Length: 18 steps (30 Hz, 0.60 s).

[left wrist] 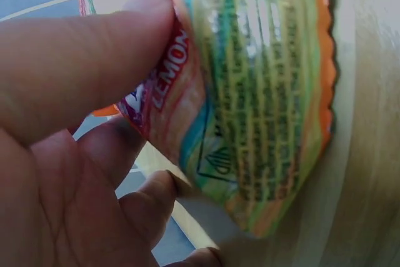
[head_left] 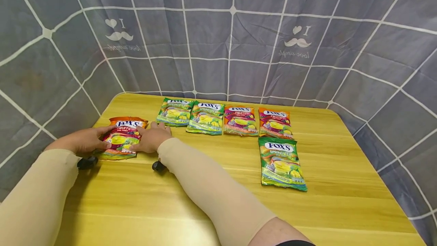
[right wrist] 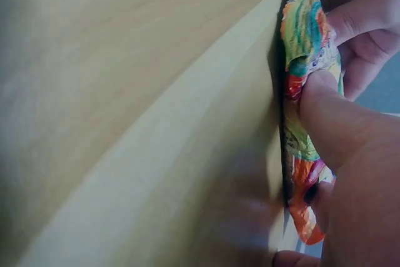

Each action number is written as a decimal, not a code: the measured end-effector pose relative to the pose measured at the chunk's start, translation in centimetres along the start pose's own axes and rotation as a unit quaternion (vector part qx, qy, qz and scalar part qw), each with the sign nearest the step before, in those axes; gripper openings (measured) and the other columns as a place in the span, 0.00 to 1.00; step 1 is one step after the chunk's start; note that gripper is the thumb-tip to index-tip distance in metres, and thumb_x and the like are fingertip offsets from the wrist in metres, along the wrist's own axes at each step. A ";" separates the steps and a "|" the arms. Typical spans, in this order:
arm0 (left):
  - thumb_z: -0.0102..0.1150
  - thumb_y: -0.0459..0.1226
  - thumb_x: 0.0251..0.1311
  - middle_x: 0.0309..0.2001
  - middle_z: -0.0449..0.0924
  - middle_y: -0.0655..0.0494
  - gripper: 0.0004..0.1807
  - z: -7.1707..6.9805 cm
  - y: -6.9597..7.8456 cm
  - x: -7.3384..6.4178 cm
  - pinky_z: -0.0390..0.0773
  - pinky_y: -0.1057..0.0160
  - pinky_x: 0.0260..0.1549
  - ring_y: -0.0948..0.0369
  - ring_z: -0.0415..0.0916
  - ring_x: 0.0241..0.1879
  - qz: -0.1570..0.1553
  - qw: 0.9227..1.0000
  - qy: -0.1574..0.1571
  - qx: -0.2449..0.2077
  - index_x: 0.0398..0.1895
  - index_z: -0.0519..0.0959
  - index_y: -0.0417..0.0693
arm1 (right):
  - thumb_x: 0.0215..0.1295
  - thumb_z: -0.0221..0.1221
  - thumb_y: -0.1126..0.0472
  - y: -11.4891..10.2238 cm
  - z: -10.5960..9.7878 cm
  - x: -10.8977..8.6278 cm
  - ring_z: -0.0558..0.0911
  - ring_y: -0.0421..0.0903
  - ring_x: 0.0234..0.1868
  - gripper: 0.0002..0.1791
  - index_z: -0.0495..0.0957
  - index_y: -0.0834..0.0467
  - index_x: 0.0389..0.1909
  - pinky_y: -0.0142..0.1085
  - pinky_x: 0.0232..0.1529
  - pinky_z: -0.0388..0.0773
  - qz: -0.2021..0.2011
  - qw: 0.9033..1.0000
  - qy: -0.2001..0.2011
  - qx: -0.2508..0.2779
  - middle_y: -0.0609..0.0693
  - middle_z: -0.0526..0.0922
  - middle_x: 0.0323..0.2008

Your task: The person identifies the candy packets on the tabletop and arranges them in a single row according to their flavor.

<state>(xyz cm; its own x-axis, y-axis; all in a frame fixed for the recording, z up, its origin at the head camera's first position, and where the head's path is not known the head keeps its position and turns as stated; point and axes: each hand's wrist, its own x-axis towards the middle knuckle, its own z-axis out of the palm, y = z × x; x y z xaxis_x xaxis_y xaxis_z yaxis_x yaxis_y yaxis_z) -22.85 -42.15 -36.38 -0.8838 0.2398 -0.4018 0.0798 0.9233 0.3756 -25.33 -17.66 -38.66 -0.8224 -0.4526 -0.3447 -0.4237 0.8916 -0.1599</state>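
A red and orange Fox's Fruits candy bag [head_left: 119, 139] lies face up at the table's left side, between both hands. My left hand [head_left: 83, 139] holds its left edge. In the left wrist view, the thumb [left wrist: 147, 4] presses on the front of the candy bag [left wrist: 250, 92], whose printed side seam faces the camera. From the other side, my right hand [head_left: 153, 137] grips the right edge. The right wrist view shows the right thumb [right wrist: 325, 101] on the candy bag [right wrist: 305, 29]; most of the other fingers are hidden there.
Along the back of the wooden table [head_left: 211, 185] lie two green Spring Tea bags [head_left: 175, 112] and two red Fruits bags [head_left: 240, 120] in a row. Another green Spring Tea bag [head_left: 282, 164] lies in front of the rightmost one. A grey checked curtain [head_left: 211, 41] surrounds the table.
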 end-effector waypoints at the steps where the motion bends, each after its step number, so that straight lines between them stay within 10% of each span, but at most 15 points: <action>1: 0.67 0.45 0.68 0.67 0.59 0.11 0.51 0.0 0.0 0.0 0.70 0.29 0.59 0.29 0.69 0.57 -0.002 1.000 -0.002 -0.005 0.81 0.48 0.29 | 0.63 0.47 0.16 0.0 0.0 0.0 0.49 0.47 0.84 0.47 0.40 0.17 0.80 0.46 0.82 0.51 0.001 1.000 -0.002 0.001 0.38 0.50 0.84; 6: 0.66 0.44 0.70 0.67 0.59 0.12 0.50 0.0 0.1 -0.1 0.74 0.47 0.51 0.34 0.68 0.53 -0.006 1.000 -0.008 -0.019 0.81 0.46 0.30 | 0.64 0.46 0.16 0.1 0.0 -0.4 0.48 0.46 0.84 0.46 0.40 0.17 0.80 0.44 0.82 0.50 0.002 1.000 0.001 0.004 0.37 0.48 0.84; 18: 0.63 0.43 0.72 0.67 0.56 0.12 0.49 0.1 0.3 -0.1 0.75 0.50 0.50 0.33 0.67 0.54 -0.011 0.999 -0.020 -0.028 0.82 0.44 0.30 | 0.64 0.46 0.16 0.0 0.1 -1.2 0.50 0.45 0.83 0.45 0.42 0.17 0.80 0.43 0.80 0.52 0.009 1.000 0.013 0.007 0.37 0.48 0.84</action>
<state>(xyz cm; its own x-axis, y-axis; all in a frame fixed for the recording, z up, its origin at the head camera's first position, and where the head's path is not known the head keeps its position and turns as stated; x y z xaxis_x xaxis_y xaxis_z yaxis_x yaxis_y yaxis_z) -22.70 -41.83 -36.28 -0.8663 0.2319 -0.4424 0.0337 0.9109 0.4113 -24.33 -17.09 -38.36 -0.8391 -0.4373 -0.3237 -0.4041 0.8993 -0.1674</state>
